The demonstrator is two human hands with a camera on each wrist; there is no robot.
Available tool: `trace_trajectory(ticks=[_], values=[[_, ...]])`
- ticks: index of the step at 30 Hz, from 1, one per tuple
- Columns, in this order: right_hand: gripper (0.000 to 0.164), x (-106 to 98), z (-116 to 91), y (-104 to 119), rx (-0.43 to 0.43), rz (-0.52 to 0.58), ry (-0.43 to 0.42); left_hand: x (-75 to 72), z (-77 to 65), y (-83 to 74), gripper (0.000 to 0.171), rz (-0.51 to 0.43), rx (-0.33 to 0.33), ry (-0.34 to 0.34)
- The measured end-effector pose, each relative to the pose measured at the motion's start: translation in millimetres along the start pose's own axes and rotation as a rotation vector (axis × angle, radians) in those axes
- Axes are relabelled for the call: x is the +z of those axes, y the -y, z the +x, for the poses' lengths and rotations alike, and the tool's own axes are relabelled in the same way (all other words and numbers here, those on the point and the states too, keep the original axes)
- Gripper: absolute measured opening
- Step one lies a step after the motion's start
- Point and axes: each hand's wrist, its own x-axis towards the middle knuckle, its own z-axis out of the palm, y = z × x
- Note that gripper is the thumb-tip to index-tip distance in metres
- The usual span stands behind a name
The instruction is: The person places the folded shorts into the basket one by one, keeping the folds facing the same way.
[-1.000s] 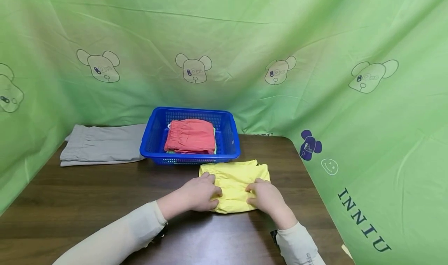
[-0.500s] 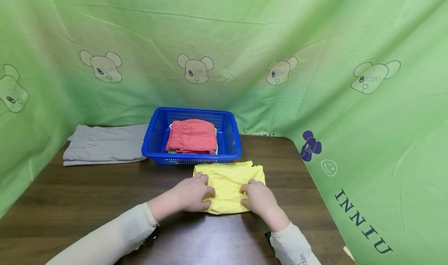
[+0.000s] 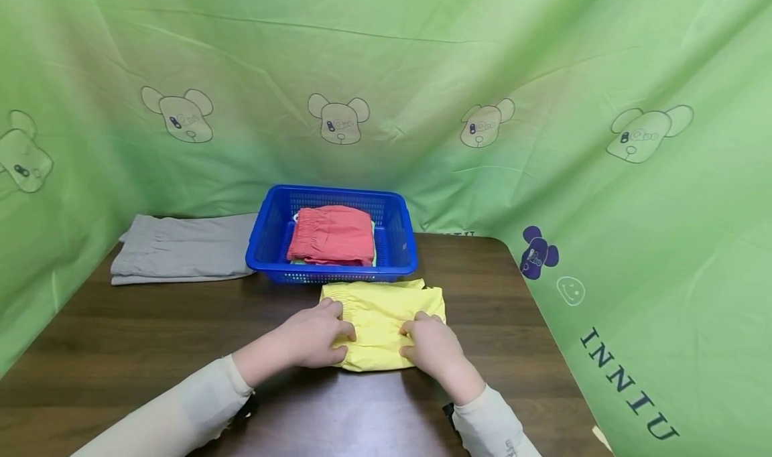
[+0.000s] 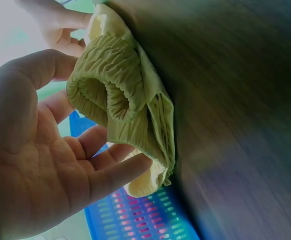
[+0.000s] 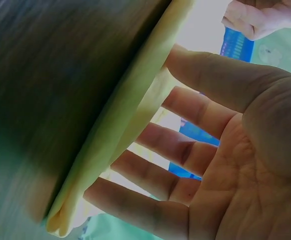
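In the head view, the yellow elastic-waist pants point(image 3: 376, 323) lie folded on the wood-grain table point(image 3: 175, 330), just in front of the blue plastic basket point(image 3: 283, 271). The left hand point(image 3: 313, 335) touches the waistband end, the right hand point(image 3: 435, 343) the opposite end; both sets of fingers are spread and slightly bent, pinching nothing that shows. If the hands press unevenly, the thin, creased cotton-like cloth could skew or bunch, I judge. The far edge is already uneven, with a notch near its right corner. Inside the basket's perforated walls sits a red folded garment point(image 3: 334, 236) with a gathered waist; flat, matte grey folded pants point(image 3: 183, 249) lie beside the basket.

In the left wrist view, the fingers are wide apart, thumb at the waistband point(image 4: 105, 75). The puckered elastic rolls into thick, ruffled tubes, with thinner layers stacked loosely below. That springy elastic could uncurl and slide the layers apart if lifted by the top fold alone.

In the right wrist view, the fingers are long and spaced, tips meeting the cloth. The edge there is smooth and rounded, a soft flattened roll; with so light a contact, lower layers could slip out.
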Motion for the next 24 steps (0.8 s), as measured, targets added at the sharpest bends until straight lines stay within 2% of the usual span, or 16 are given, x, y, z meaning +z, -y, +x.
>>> trace_trajectory(ticks=[11,20,24], values=[[0.02,1.7,5.3,17.5,0.003,-0.002,0.012,0.4,-12.1,6.9,0.019,0.015,-0.019,-0.013],[0.014,5.1,12.3,31.1,-0.007,-0.014,0.061,-1.3,-25.7,15.6,0.018,0.009,-0.039,-0.031],[0.019,4.4,14.2,37.1,-0.017,-0.018,0.064,-1.2,-29.6,19.5,0.017,0.002,-0.056,-0.025]])
